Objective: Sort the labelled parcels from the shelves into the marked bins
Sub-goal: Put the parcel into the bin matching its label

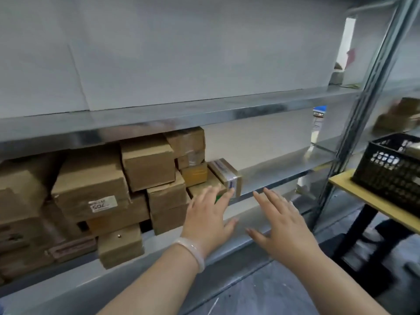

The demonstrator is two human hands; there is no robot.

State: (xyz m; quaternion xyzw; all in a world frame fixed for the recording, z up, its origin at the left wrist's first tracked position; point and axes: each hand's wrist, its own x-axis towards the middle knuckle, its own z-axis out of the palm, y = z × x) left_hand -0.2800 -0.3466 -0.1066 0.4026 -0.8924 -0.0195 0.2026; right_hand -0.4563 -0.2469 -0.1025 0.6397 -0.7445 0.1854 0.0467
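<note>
- Small taped parcel (pixel 225 175): tilted, at the right end of the pile on the shelf (pixel 272 176), near the front edge.
- Left hand (pixel 205 215): fingers straight, tips at the parcel, grip not closed.
- Right hand (pixel 283 220): spread, holding nothing.
- Risk: a one-sided nudge could tip the parcel off the edge or unsettle the stacked boxes (pixel 147 162) beside it.
- Black crate (pixel 386 176) on the bench (pixel 375 198), well apart.

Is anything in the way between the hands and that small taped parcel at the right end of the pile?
Nothing visible does. The left hand has its fingers at the front of the taped parcel; the right hand hangs open to its right, with only bare shelf between them.
</note>
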